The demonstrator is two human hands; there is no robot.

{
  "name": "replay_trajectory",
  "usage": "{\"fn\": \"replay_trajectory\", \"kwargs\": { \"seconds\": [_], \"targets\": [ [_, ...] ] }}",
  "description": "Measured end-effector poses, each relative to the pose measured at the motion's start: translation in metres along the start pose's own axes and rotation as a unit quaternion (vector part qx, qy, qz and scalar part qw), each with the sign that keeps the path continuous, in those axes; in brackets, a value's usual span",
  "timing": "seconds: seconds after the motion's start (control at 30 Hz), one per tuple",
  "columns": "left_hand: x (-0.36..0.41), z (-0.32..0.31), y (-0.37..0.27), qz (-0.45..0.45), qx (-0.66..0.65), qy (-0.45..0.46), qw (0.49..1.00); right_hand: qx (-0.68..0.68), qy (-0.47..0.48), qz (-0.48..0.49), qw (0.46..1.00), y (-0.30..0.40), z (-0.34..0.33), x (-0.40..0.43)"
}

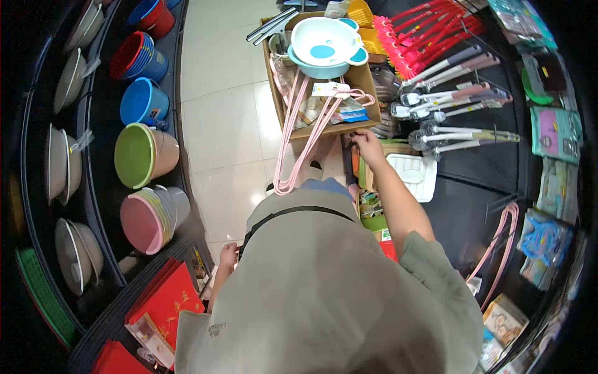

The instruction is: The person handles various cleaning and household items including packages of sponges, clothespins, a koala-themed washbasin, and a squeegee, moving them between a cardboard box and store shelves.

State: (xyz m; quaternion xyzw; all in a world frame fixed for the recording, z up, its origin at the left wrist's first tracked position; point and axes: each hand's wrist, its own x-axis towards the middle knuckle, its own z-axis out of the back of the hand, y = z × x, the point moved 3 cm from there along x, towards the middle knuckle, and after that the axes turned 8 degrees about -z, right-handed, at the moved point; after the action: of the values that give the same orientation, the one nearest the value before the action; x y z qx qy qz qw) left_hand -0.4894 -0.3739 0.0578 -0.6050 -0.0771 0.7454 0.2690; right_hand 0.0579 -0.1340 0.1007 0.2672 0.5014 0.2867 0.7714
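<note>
My right hand [369, 146] reaches to the near right corner of an open cardboard box [330, 133]; whether its fingers grip anything is not plain. My left hand [228, 256] hangs low by my left side, its fingers partly hidden by my body. Atop the box sits a white-and-teal animal-shaped plastic basin [322, 42], resting on a teal one [320, 70]. Pink clothes hangers [299, 161] with a label stick out over the near edge towards me. Packaged goods [345, 112] lie inside the box.
Shelves on my left hold plastic buckets [134, 154] and pale basins [77, 255]. To the right hang long-handled brushes [458, 98] and pink-red dusters [411, 42]. A white plastic lid [413, 175] lies below them. Red doormats [163, 299] stand at lower left. Tiled floor [224, 135] runs between.
</note>
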Motion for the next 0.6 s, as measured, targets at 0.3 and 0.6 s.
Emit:
{"fn": "replay_trajectory", "kwargs": {
  "seconds": [0.3,0.6],
  "targets": [
    [-0.020,-0.089,0.132,-0.061,-0.162,0.025,0.985,-0.352,0.043,0.029,0.935,-0.003,-0.025,0.132],
    [-0.075,-0.147,0.104,0.068,-0.121,-0.074,0.988,-0.524,0.141,-0.110,0.832,-0.031,-0.032,0.193]
  ]
}}
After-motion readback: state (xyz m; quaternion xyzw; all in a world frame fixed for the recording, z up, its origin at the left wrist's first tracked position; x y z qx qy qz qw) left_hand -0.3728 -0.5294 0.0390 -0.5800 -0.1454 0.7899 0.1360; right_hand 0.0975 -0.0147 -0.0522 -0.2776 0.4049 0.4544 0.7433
